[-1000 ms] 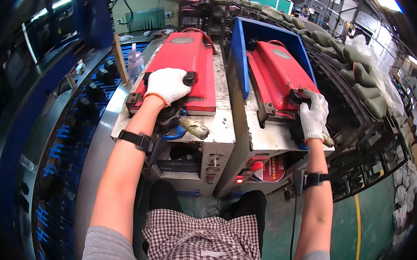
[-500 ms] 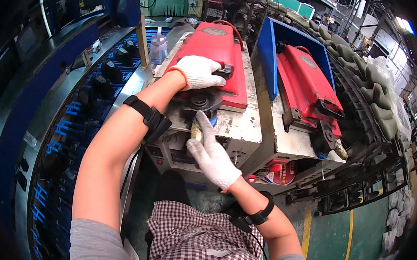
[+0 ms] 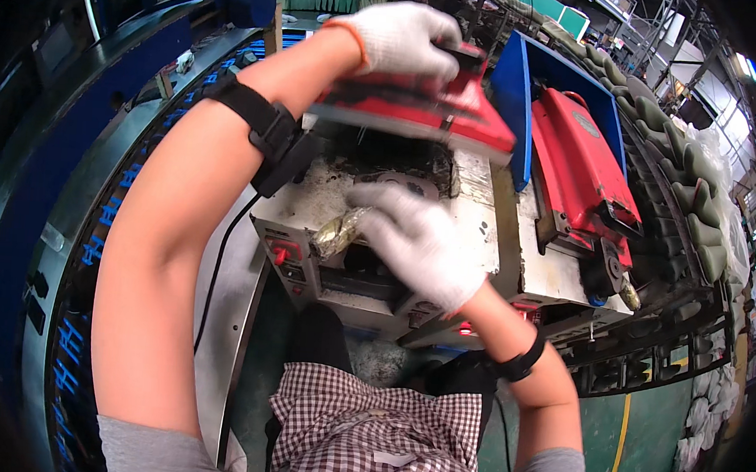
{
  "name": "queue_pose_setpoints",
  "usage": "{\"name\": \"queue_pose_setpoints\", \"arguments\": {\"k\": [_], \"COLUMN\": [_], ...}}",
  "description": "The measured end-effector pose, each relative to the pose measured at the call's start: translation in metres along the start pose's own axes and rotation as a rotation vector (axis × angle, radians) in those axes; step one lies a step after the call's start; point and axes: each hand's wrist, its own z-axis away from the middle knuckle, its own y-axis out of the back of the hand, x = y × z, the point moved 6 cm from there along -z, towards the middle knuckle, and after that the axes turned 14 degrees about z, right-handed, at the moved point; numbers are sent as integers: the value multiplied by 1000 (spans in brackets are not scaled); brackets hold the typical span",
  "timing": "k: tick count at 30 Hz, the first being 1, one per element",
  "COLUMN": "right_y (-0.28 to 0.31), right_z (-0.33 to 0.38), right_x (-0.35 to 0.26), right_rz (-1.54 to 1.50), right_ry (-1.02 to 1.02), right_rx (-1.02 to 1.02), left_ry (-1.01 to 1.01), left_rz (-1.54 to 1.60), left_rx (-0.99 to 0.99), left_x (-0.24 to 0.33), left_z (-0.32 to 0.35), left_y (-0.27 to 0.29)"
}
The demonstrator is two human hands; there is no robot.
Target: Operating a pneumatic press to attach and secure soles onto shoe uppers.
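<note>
My left hand (image 3: pixel 407 38), in a white knit glove with an orange cuff, is closed on the black handle (image 3: pixel 469 60) of a red machine lid (image 3: pixel 469 124). The lid is tilted up, its front edge well clear of the pale, worn machine top (image 3: pixel 473 186). A dark, soiled cavity (image 3: pixel 384 153) shows beneath it. My right hand (image 3: pixel 426 244), gloved too and blurred, has its fingers stretched out over the machine's front. Beside those fingers slants a lever grip (image 3: pixel 336 235) wrapped in shiny yellowish material. The right palm holds nothing that I can see.
To the right stands a second machine with a lowered red lid (image 3: pixel 583 163) inside a blue guard (image 3: pixel 514 110). Beyond it, a rack carries several olive-green curved pads (image 3: pixel 703 219). A metal-edged line with blue parts (image 3: pixel 81 338) runs along my left.
The red lid has swung up with my left hand on its handle. The lever grip has tilted left, and my right hand has shifted right, its fingers now apart from the grip.
</note>
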Motion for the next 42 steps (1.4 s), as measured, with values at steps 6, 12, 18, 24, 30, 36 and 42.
{"name": "queue_pose_setpoints", "arguments": {"k": [6, 12, 18, 24, 30, 36, 42], "right_y": [30, -7, 10, 27, -31, -18, 34], "right_z": [-91, -163, -174, -115, -75, -61, -33], "right_x": [104, 150, 197, 121, -9, -61, 1], "right_rz": [486, 599, 216, -941, -751, -203, -137], "right_ry": [-222, -327, -149, -173, -41, 199, 134], "right_rx": [90, -147, -28, -37, -59, 74, 360], "left_ry": [-469, -421, -385, 302, -18, 304, 827], "left_rz": [-458, -428, 65, 1462, 2230, 2009, 872], "left_rx": [507, 433, 655, 650, 703, 1237, 1702], "left_x": [33, 37, -14, -99, -65, -115, -291], "left_z": [-15, 18, 102, 206, 217, 322, 468], "left_y": [43, 41, 17, -64, -86, -47, 8]}}
